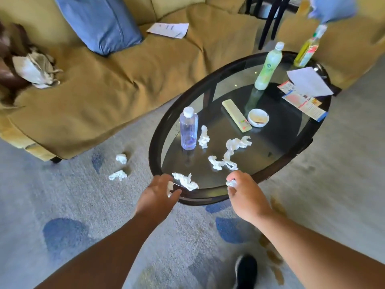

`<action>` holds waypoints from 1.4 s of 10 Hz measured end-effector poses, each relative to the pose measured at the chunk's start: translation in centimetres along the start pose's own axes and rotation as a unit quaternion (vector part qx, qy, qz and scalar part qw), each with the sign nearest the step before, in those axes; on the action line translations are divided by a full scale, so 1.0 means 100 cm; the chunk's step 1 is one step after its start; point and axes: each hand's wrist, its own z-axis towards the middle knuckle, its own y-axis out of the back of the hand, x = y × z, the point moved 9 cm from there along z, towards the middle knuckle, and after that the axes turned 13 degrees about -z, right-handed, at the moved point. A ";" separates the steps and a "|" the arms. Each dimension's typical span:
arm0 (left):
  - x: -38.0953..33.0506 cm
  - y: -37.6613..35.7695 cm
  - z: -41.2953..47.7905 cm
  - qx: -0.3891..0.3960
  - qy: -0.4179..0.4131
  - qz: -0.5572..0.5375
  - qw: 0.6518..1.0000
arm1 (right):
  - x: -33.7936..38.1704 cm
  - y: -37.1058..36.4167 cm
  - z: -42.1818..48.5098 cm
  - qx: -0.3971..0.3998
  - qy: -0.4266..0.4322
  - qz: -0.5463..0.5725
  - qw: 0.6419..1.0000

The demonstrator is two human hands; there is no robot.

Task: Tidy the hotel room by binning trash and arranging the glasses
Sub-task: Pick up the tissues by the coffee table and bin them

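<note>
Several crumpled white tissues lie on the oval glass coffee table [277, 157]. My left hand [158, 192] is at the table's near rim, closed on a small white tissue wad [170, 187], just left of a loose crumpled tissue [185, 181]. My right hand [245, 192] pinches another tissue wad [231, 183] at the near rim. More tissues lie mid-table: one long twisted tissue [233, 149] and a small tissue [203, 137] beside a clear plastic bottle [188, 129]. Two tissues [119, 166] lie on the carpet left of the table.
A pale green bottle [267, 67], a yellow bottle [306, 50], a remote [236, 115], a white ashtray [258, 117] and papers [308, 82] stand on the table's far half. A tan sofa [104, 90] with a blue cushion [98, 21] is behind. My shoe [245, 270] is below.
</note>
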 end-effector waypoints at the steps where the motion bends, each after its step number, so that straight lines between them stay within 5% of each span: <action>1: -0.004 -0.021 0.025 0.004 0.029 -0.009 1.000 | -0.013 -0.002 0.026 0.004 0.001 0.005 1.000; 5: 0.028 -0.110 0.086 0.075 0.155 0.096 0.980 | -0.079 -0.038 0.118 0.065 0.017 -0.017 0.998; 10: -0.081 -0.111 0.163 0.030 0.017 0.025 0.999 | -0.102 -0.024 0.173 0.082 0.020 0.000 0.996; 12: -0.086 -0.145 0.209 0.116 0.064 0.212 0.968 | -0.121 -0.012 0.187 0.065 0.031 0.000 0.997; 14: -0.051 -0.162 0.232 0.054 0.115 0.119 0.985 | -0.141 -0.010 0.195 0.061 0.040 -0.019 0.997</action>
